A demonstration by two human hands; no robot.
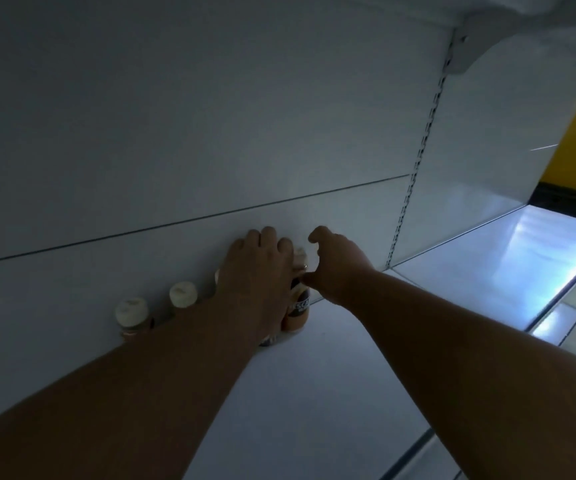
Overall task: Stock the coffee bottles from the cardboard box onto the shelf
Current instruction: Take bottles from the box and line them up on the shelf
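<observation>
Against the back panel (pixel 210 133) at twelve o'clock, the left hand (pixel 258 271) curls over a coffee bottle (pixel 298 306) standing at the row's end, the right hand (pixel 335 268) loosely spread just beside it, with bare shelf (pixel 331 375) running to the front edge at five o'clock

Coffee bottles stand upright in a row against the back wall of the white shelf (pixel 331 393), left of centre in the frame. Two cream-capped bottles (pixel 131 311) (pixel 183 294) stand apart at the left; a tan, dark-labelled bottle (pixel 298 311) stands at the right end.
</observation>
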